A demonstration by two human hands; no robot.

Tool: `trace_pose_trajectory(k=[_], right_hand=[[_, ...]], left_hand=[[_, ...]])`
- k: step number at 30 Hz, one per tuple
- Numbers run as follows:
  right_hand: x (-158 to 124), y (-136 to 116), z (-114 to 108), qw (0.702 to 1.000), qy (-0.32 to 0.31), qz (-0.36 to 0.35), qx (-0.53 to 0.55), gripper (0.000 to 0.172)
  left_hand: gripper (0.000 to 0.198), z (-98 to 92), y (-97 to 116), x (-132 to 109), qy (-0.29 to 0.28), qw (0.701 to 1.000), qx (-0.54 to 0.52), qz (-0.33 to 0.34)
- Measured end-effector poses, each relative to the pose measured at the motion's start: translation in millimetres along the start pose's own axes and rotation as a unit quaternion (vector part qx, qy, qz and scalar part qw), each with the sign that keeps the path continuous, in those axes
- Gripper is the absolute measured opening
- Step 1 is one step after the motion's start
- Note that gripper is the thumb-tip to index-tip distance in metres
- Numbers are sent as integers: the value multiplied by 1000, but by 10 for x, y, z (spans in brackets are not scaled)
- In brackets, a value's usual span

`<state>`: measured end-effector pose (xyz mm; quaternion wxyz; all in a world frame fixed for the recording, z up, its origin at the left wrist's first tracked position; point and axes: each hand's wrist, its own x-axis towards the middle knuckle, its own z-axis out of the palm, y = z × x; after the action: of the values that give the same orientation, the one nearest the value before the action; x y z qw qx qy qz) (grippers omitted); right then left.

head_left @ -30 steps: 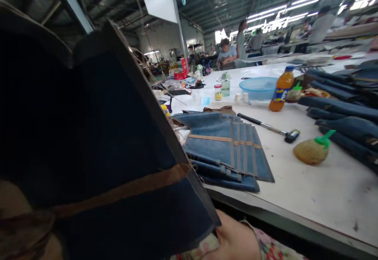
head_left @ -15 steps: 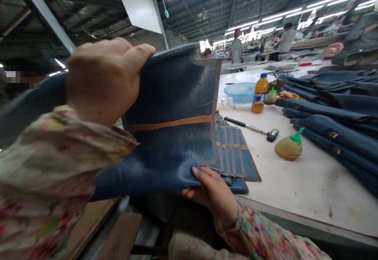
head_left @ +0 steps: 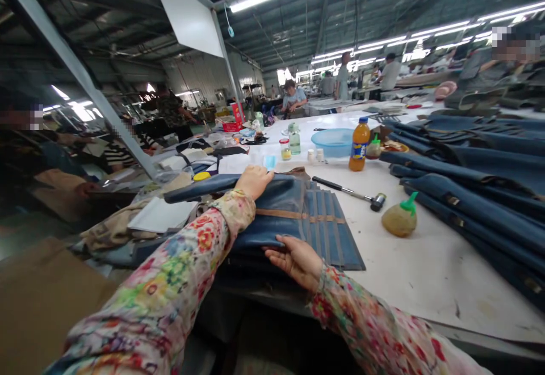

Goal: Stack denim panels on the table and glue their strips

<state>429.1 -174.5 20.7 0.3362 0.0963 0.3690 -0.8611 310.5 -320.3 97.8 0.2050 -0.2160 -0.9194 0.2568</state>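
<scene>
A dark blue leather panel (head_left: pixel 276 228) with a tan strip across its middle lies over a fanned pile of similar blue panels (head_left: pixel 336 244) at the table's near edge. My left hand (head_left: pixel 254 182) is closed over the panel's far edge, fingers bent and partly hidden. At the near edge, my right hand (head_left: pixel 298 258) pinches the same panel, thumb on top and fingers below. Just right of the pile lie a black-headed hammer (head_left: pixel 360 192) and a rounded glue bottle (head_left: pixel 399 219) with a green nozzle.
Long stacks of folded blue leather pieces (head_left: pixel 472 176) cover the table's right side. Farther back stand an orange drink bottle (head_left: pixel 360 145), a light blue basin (head_left: pixel 332 141) and small jars (head_left: pixel 285 149). A metal post (head_left: pixel 85 74) rises at left. Several people work in the background.
Both hands have brought the panel down from a raised, tilted position onto the pile. My left hand moved down, right and away from the camera; the view shifted slightly.
</scene>
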Motion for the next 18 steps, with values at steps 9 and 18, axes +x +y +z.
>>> trace_pose_trajectory(k=[9, 18], right_hand=[[26, 35, -43, 999, -3, 52, -5, 9], [-6, 86, -111, 996, -36, 67, -40, 21]], left_hand=[[34, 501, 173, 11, -140, 974, -146, -99], [68, 526, 816, -43, -297, 917, -265, -39]])
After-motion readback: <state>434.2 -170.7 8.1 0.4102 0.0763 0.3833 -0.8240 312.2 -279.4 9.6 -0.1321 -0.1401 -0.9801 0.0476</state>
